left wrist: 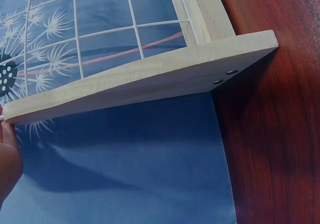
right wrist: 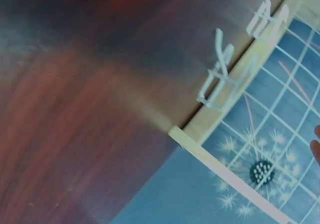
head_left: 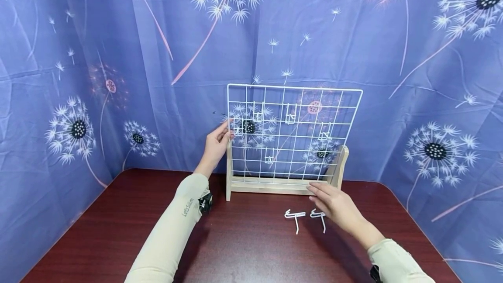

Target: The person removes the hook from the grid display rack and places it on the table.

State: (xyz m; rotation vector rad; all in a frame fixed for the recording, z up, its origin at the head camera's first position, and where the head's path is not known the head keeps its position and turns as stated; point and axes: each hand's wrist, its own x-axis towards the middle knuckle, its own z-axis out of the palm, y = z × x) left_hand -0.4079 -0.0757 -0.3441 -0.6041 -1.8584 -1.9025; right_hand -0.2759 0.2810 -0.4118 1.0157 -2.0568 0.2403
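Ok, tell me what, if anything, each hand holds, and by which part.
The left hand pinches the white wire grid panel by its left edge, near the top of the wooden upright. The right hand holds nothing.

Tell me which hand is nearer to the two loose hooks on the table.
Right. The right hand is close beside the loose hooks, on their right side; the left hand is farther off, up at the wire grid's left edge.
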